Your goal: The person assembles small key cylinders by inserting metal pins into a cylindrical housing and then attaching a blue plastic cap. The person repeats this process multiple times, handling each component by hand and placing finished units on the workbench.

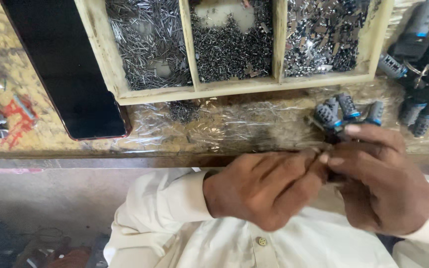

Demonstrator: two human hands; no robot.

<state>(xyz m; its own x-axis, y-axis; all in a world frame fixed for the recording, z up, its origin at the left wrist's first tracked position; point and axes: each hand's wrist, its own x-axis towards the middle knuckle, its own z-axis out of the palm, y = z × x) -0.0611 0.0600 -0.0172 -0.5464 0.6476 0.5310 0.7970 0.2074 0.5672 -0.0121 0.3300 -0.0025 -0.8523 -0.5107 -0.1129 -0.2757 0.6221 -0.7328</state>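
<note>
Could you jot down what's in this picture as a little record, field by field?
Left hand: closed around a small part, which is mostly hidden, fingertips meeting the right hand
Right hand: pinching the same small part
Connectors: grey with blue bands, clustered on the bench just above the hands
Tray: wooden, three compartments of small metal pins and pieces
Phone: black, screen dark, left of the tray
Bench: covered in clear plastic film

Soft daylight, metal glinting, hands blurred
</note>
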